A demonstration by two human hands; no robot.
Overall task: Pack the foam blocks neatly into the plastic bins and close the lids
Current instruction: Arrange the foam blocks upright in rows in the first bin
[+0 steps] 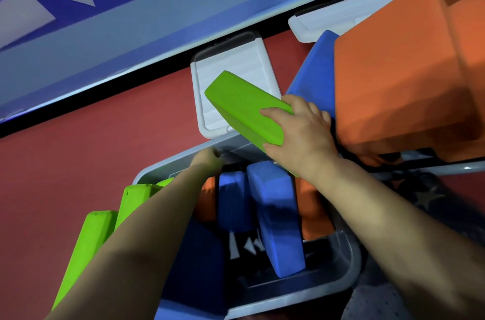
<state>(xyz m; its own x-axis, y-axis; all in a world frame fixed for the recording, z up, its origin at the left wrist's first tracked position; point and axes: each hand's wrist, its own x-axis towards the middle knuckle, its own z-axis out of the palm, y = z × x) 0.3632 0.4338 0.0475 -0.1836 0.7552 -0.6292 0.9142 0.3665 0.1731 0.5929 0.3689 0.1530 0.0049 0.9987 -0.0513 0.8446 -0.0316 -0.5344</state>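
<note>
We see the right hand [301, 133] gripping a green block [244, 107] at centre frame, thumb on the top face, fingers curled round the near end; matte foam, flat slab, rounded edges, tilted over the far rim of the bin [351, 259]; bin is translucent grey plastic with rounded corners, lower centre; inside stand blue blocks [275, 217] and orange ones [312, 212] on edge, same matte foam; two green slabs [86, 249] lean at the bin's left side; left hand [207, 162] reaches to the far rim, fingers hidden behind it; we cannot tell if it grips anything; white ribbed lid [236, 68] lies flat on the red floor [91, 152] behind; large orange blocks [399, 78] fill the upper right, cut off by the frame; a second lid [338, 15] is partly hidden behind them.
</note>
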